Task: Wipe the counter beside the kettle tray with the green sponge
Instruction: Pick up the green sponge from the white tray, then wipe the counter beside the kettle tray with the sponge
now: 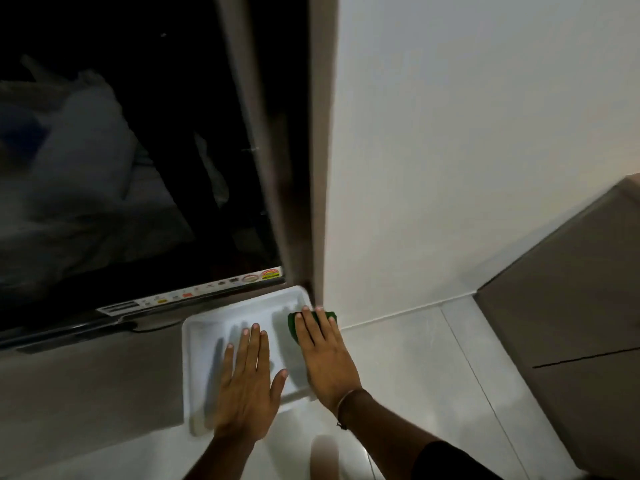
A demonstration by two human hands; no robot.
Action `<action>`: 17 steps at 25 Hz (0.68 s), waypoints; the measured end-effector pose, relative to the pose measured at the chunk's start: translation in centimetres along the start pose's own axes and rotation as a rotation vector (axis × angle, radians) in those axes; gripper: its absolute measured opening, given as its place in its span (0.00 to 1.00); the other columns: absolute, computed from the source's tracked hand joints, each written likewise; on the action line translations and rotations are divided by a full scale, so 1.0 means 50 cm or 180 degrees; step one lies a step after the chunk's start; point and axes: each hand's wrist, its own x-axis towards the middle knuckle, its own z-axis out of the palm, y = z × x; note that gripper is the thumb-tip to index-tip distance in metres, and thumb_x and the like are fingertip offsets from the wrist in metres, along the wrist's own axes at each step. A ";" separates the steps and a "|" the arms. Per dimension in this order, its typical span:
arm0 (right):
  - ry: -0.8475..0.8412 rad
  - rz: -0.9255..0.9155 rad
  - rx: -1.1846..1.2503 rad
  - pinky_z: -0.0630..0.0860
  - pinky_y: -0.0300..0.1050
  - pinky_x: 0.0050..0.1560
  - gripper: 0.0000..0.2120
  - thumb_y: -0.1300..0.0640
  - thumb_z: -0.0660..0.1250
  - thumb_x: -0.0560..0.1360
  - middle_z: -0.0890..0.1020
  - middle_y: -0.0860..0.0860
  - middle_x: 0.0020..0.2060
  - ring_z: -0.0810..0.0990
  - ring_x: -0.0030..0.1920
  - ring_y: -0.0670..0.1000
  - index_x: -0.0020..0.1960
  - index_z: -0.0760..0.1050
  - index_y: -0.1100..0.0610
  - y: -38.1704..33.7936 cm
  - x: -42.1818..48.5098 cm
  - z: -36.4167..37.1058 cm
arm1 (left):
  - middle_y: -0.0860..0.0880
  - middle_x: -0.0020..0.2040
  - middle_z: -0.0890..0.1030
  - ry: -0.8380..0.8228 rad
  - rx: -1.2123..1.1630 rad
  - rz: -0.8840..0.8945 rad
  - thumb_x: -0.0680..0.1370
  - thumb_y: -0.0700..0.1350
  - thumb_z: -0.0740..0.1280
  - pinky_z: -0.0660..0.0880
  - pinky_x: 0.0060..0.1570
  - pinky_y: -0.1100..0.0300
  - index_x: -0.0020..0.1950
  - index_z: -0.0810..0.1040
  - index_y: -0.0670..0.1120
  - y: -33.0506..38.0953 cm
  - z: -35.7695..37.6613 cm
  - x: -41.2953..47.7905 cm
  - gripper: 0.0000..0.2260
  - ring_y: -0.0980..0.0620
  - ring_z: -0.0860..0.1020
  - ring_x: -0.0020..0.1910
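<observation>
A white kettle tray [204, 334] lies on the pale counter [415, 358], close to the wall corner. My left hand [247, 386] rests flat inside the tray, fingers spread. My right hand [325, 355] lies flat on the green sponge [294, 325], pressing it down at the tray's right edge next to the wall. Only the sponge's far and left parts show past my fingers. No kettle is in view.
A dark glossy television screen [121, 168] stands behind the tray, its lower frame with stickers [194, 292] just beyond it. A white wall [450, 168] rises at the right. A brown panel [571, 306] bounds the counter's far right.
</observation>
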 end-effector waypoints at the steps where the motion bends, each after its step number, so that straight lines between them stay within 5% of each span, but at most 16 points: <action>1: 0.0060 0.0125 -0.0047 0.51 0.62 0.80 0.40 0.64 0.67 0.79 0.55 0.59 0.83 0.48 0.82 0.64 0.83 0.48 0.58 0.032 -0.019 -0.025 | 0.39 0.84 0.55 -0.0011 0.0036 0.0134 0.81 0.66 0.44 0.49 0.82 0.38 0.83 0.55 0.40 0.037 -0.009 0.009 0.39 0.39 0.52 0.83; 5: 0.0317 0.0826 -0.0248 0.51 0.62 0.82 0.42 0.73 0.60 0.75 0.52 0.60 0.84 0.45 0.83 0.65 0.84 0.46 0.60 0.227 -0.127 -0.132 | 0.38 0.83 0.61 0.0001 0.0011 0.0907 0.81 0.65 0.47 0.46 0.79 0.43 0.82 0.60 0.39 0.258 -0.028 0.056 0.38 0.37 0.58 0.82; 10: 0.0666 0.1668 -0.0420 0.39 0.56 0.81 0.43 0.74 0.58 0.76 0.48 0.57 0.84 0.42 0.83 0.62 0.84 0.42 0.56 0.493 -0.294 -0.280 | 0.38 0.81 0.64 0.0138 -0.0198 0.1816 0.81 0.68 0.40 0.41 0.76 0.49 0.80 0.64 0.39 0.602 -0.016 0.111 0.41 0.36 0.63 0.80; 17: 0.0919 0.2639 -0.0669 0.44 0.59 0.83 0.42 0.74 0.58 0.77 0.47 0.55 0.85 0.40 0.83 0.60 0.84 0.42 0.56 0.878 -0.598 -0.527 | 0.39 0.82 0.63 0.0161 -0.0117 0.2783 0.82 0.67 0.48 0.40 0.77 0.47 0.82 0.62 0.40 1.153 0.062 0.159 0.38 0.37 0.61 0.81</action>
